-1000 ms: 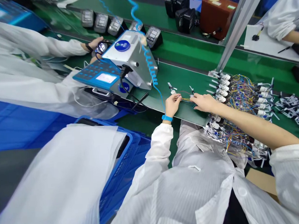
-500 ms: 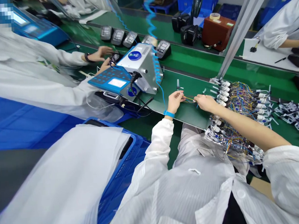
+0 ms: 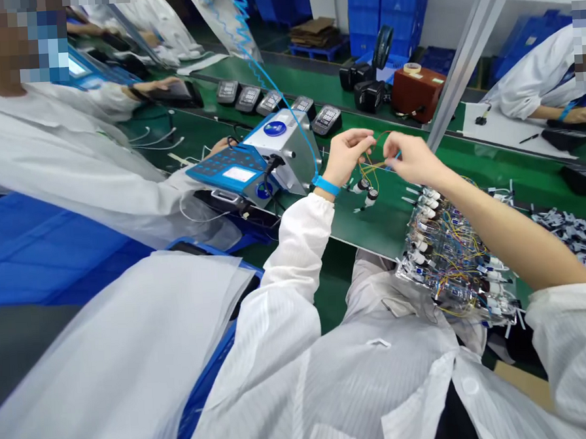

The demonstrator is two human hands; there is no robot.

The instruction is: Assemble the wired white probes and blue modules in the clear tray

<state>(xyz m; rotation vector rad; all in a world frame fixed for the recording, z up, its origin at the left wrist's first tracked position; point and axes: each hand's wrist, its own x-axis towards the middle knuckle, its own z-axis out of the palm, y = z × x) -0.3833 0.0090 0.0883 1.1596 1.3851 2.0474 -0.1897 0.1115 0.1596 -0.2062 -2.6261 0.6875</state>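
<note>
Above the green bench, my left hand (image 3: 349, 153) pinches thin coloured wires (image 3: 374, 165) between thumb and fingers. My right hand (image 3: 410, 157) grips the other end of the same wires, a short way to the right. Two small white-and-black cylindrical parts (image 3: 371, 198) with pale strips dangle from the wires below my left hand. A blue wrist strap (image 3: 325, 186) with a coiled cord is around my left wrist. Below my right forearm lies a pile of wired assemblies (image 3: 452, 250) with white cylinders and yellow, red and blue wires.
Left of my hands stands a grey-and-blue test device (image 3: 279, 148). Several display units (image 3: 326, 119) line up behind it. A co-worker's sleeve (image 3: 74, 165) is at left. Small black-and-white parts (image 3: 566, 231) are heaped at right. A metal post (image 3: 466, 60) rises behind my right hand.
Both hands have risen and moved away from me, lifting the wires and the two cylindrical parts off the bench. The co-worker's far hand has shifted left onto a dark unit.
</note>
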